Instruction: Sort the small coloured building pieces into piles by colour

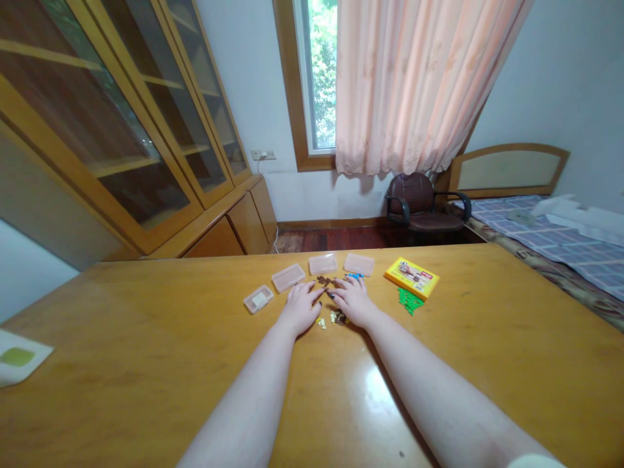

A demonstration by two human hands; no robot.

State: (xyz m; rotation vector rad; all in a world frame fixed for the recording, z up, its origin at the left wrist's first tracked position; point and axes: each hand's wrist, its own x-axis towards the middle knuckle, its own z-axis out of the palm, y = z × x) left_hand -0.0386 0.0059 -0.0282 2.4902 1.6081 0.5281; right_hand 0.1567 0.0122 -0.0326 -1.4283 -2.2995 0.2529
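My left hand [301,310] rests on the table [160,364], fingers stretched forward and slightly apart, left of a pile of small brown pieces [324,281]. Opposite it, my right hand [355,301] has its fingers spread beside the same pile, with small blue pieces [355,276] just beyond its fingertips. I see nothing held in either hand. Between my wrists lie cream pieces [322,323] and dark brown pieces [340,317], partly covered by the right hand. The pieces look like toy building bricks, too small to make out exactly.
Clear plastic boxes stand in an arc beyond my hands: a small one [252,305], then larger ones [288,278], [322,263], [359,264]. To the right, green pieces [410,301] lie by a yellow box [412,277]. A paper [24,357] lies far left; a chair [414,201] stands behind.
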